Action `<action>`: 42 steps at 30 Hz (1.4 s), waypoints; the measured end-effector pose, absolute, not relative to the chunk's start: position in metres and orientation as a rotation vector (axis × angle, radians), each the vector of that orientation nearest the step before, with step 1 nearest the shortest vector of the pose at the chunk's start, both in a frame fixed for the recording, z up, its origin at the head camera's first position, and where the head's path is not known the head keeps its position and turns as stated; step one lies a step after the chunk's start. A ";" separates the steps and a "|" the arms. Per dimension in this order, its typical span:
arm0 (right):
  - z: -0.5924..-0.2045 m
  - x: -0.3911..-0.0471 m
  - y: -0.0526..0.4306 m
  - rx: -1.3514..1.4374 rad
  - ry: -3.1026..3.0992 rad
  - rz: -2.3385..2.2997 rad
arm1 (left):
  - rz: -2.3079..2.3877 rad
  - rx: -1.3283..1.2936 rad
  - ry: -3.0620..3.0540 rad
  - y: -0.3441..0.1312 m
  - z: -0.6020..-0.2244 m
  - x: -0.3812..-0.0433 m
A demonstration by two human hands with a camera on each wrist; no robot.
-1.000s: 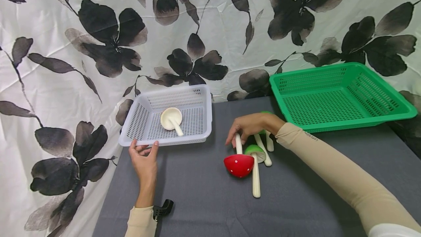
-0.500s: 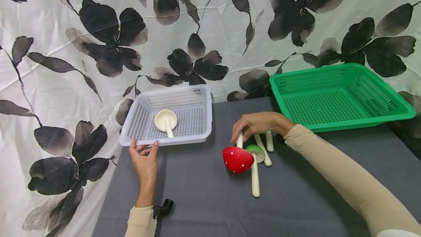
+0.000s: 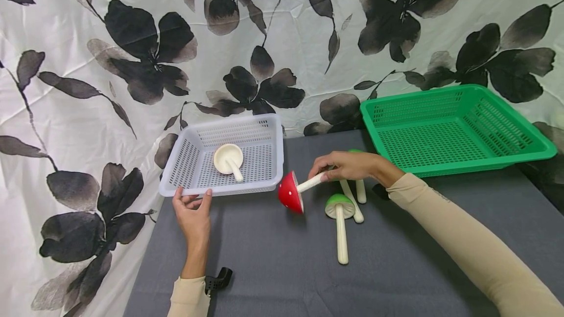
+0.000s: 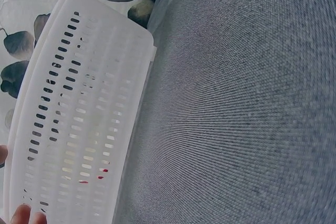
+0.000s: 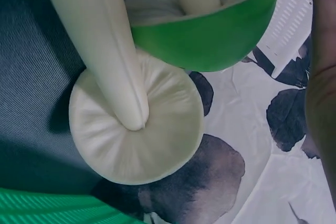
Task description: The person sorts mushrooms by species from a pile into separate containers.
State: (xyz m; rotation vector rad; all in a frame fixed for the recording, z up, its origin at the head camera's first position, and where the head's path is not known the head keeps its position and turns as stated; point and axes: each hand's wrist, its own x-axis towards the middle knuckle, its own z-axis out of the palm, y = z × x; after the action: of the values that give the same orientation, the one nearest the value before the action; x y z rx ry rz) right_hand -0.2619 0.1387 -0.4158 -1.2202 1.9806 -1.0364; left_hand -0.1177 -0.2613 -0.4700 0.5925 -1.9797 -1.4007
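Observation:
My right hand (image 3: pixel 352 166) pinches a toy mushroom (image 3: pixel 290 193) by its white stem. Its white-dotted red cap points left, raised over the table. At the white basket (image 3: pixel 229 191), my left hand (image 3: pixel 194 224) grips the near rim, fingertips (image 4: pixel 21 214) on its wall. Inside lies another mushroom (image 3: pixel 228 159), pale underside up; red shows through the basket's holes in the left wrist view. A green-capped mushroom (image 3: pixel 341 229) lies below my right hand. Two more stems, one a mushroom (image 3: pixel 361 191), lie partly hidden behind it. The right wrist view shows a green cap (image 5: pixel 210 40) close up.
A larger green basket (image 3: pixel 440 168) stands at the back right, its bottom bare. Grey cloth (image 3: pixel 273 268) covers the table, and a floral curtain (image 3: pixel 282 23) hangs right behind. A black band (image 3: pixel 218 280) is on my left wrist.
The red mushroom has swung from cap-down to cap-left and moved left, away from the green-capped one. The mushroom in the basket shifted left, then back. My left hand stays at the rim.

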 end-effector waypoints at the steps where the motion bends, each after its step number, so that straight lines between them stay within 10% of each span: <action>1: -0.416 -0.261 0.139 -1.200 1.975 -1.067 | -1.400 0.593 -1.981 -0.261 -0.470 -0.118; 42: -0.417 -0.234 0.125 -0.584 1.442 -2.024 | -1.433 0.608 -1.975 -0.261 -0.469 -0.117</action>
State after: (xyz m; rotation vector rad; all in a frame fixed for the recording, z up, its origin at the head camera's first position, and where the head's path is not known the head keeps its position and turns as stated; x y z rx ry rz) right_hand -0.2337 0.1247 -0.4166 -0.5835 1.4419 -2.0244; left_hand -0.1166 -0.2606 -0.4687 0.6077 -1.9754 -1.4325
